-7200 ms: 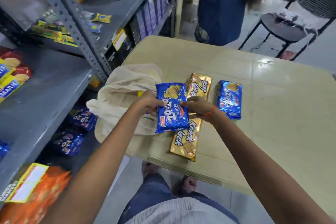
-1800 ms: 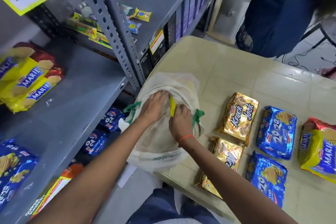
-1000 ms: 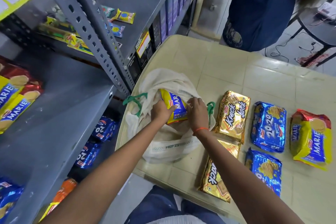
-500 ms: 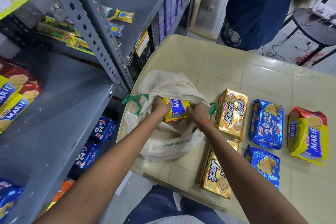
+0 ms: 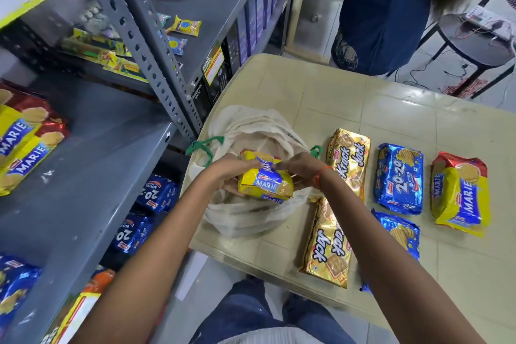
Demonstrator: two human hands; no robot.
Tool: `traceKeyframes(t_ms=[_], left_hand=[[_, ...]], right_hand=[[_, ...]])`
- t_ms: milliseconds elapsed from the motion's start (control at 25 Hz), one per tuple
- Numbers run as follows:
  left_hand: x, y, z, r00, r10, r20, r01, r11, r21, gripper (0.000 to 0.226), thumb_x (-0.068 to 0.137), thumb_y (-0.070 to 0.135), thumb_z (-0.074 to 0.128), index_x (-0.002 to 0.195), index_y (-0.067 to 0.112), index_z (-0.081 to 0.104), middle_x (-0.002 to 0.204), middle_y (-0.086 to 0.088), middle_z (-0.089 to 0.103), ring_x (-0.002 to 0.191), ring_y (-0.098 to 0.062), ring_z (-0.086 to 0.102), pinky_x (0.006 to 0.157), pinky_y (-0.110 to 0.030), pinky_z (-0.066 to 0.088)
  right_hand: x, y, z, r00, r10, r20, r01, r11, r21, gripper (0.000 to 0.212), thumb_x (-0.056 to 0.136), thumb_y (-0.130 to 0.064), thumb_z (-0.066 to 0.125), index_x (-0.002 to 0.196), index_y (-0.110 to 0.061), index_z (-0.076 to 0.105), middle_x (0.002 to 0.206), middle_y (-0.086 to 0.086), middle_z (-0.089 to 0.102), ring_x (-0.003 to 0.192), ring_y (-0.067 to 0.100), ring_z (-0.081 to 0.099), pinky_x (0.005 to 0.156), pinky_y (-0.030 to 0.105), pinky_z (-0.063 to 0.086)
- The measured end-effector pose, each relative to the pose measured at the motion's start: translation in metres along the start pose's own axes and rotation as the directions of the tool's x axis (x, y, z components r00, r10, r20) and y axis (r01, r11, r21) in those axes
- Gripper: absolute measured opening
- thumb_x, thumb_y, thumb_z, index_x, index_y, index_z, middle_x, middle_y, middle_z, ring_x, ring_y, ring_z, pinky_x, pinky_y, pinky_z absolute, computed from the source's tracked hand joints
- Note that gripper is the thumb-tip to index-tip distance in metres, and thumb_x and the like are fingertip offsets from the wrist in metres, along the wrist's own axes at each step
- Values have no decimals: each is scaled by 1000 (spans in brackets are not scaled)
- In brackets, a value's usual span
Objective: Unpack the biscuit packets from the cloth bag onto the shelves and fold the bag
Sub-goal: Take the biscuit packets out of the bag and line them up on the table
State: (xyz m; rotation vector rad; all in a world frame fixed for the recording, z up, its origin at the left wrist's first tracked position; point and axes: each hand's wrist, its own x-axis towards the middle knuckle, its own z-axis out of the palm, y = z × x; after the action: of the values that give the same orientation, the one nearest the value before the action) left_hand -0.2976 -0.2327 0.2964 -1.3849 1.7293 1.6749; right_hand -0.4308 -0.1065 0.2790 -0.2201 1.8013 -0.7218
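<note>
A yellow Marie packet [image 5: 265,184] with a blue band and biscuit pictures, its wrapper creased, is held just above the open cream cloth bag [image 5: 251,215] on the table [image 5: 335,92]; the left hand [image 5: 223,173] and right hand [image 5: 300,170] grasp its two ends with curled fingers
</note>
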Motion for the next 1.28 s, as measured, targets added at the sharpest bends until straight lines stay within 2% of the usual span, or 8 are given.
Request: traceKeyframes(t_ms=[160,320,520,680,800,880,1040,1280], left_hand=[[-25,-10,15,991,132,3,-130,975,183,21,82,26,71,95,17,58,85,-10,69,69,-25,68,53,-30,55],[-47,-7,63,962,270,33,-270,963,9,18,80,14,74,88,18,60,83,-5,71,62,-12,69,57,-29,59],[-61,1,176,952,281,124,-270,958,-98,31,82,-4,66,108,11,57,108,-19,67,85,-26,66,84,-45,54],[-67,4,283,943,281,178,-279,960,-33,31,86,-10,54,112,7,57,97,-18,64,69,-19,65,65,-35,55],[-74,8,347,938,270,219,-272,962,-20,26,88,-7,51,90,18,57,83,-7,63,58,-12,63,54,-25,51],[-72,5,382,925,258,280,-275,961,20,25,89,-5,51,93,19,56,88,-9,64,70,-19,66,69,-35,56],[-63,-1,433,889,225,398,-317,931,182,36,91,-1,51,126,6,50,123,-20,62,108,-31,62,81,-36,52],[-54,-8,469,873,232,430,-388,864,320,40,92,6,51,131,9,47,130,-19,59,116,-33,59,96,-39,49]], right_hand=[[-24,28,-9,994,-99,56,88,980,180,15,83,-12,70,93,-4,61,80,9,61,63,17,61,51,25,57],[-50,64,-37,982,-153,-111,174,963,206,21,82,-23,72,88,-8,59,70,9,50,67,23,50,59,28,43],[-95,137,-102,974,-120,-193,183,919,350,11,89,-16,63,95,-12,55,75,2,60,62,12,58,51,22,49],[-128,215,-157,935,-73,-348,152,967,206,7,88,-9,64,90,-3,62,85,18,60,73,25,57,61,30,48],[-143,261,-185,877,-83,-474,127,990,62,7,88,-8,62,82,-8,60,90,15,57,62,16,53,44,16,44],[-147,288,-198,842,-96,-531,131,991,29,5,87,-8,60,88,-12,58,91,10,54,60,11,50,40,14,41],[-147,338,-216,839,103,-535,-44,992,122,24,87,-11,61,109,0,61,106,18,60,95,29,61,67,28,41],[-139,367,-216,796,219,-565,-127,972,199,28,89,-7,59,109,12,58,121,27,63,108,36,63,69,24,42]])
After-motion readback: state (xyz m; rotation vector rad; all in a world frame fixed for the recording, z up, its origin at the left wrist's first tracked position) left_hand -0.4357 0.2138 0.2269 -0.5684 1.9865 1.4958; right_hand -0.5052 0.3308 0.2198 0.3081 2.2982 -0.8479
